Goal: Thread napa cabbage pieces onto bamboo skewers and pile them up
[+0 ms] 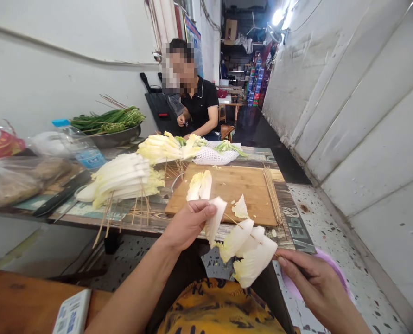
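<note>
Pinching a pale napa cabbage piece (215,225) between thumb and curled fingers of the left hand (188,223), just below the center of the frame, and gripping the end of a bamboo skewer (232,220) between thumb and bent fingers of the right hand (315,278), at lower right. Threaded along that skewer, between the two hands: several cut cabbage pieces (255,263), white with ruffled yellow-green edges. Lying on the wooden cutting board (237,181) at center: two narrow leaves (199,185) side by side and a loose scrap (240,207). Along the board's right edge: a bundle of bare skewers (273,197). Heaped at center left: skewered cabbage leaves (123,174), near a dark knife (62,192) and a blue-capped bottle (83,146). At upper left: a bowl (123,136) of long green stalks (105,121). Behind the board: another cabbage pile (161,147), beside white foam netting (215,157). At upper center, beyond the table (150,204): a person in a black polo shirt (203,102).
</note>
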`<state>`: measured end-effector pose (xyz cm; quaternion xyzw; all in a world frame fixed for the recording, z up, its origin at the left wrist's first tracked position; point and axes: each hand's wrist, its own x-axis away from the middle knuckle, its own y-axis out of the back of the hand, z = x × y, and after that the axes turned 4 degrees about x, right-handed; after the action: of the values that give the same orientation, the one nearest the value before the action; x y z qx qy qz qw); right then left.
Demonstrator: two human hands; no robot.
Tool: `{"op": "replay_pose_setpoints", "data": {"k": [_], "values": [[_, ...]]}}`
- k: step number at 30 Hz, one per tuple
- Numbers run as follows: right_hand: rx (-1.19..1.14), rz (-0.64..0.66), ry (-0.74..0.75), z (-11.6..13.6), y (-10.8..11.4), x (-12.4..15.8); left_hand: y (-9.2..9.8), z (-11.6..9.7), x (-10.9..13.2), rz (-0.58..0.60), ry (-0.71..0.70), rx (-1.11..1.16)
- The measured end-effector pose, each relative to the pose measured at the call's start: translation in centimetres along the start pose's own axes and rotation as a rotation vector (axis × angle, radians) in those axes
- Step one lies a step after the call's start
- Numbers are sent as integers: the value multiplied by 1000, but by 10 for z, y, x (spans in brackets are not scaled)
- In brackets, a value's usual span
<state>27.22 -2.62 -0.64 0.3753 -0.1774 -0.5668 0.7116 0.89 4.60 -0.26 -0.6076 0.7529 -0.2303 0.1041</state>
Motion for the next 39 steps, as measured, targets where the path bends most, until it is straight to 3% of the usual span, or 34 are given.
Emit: {"op": "replay_pose_setpoints", "data": {"k": [10, 15, 20, 25, 31, 34, 39], "values": [[-54, 113, -12, -1, 6, -2, 5, -1, -1, 14, 41, -168], [-58, 101, -50, 3, 5, -4, 3, -2, -3, 49, 31, -224], [-88, 77, -63, 6, 7, -9, 7, -3, 1, 199, 22, -86], [-107, 48, -32, 3, 5, -13, 6, 5, 5, 75, 14, -175], [-36, 75, 49, -1, 7, -10, -1, 7, 11, 46, 133, 79], [-5, 110, 54, -7, 15, -7, 3, 6, 13, 47, 150, 178], [43, 63, 53, -11, 23, -3, 11, 9, 9, 55, 176, 269]]}}
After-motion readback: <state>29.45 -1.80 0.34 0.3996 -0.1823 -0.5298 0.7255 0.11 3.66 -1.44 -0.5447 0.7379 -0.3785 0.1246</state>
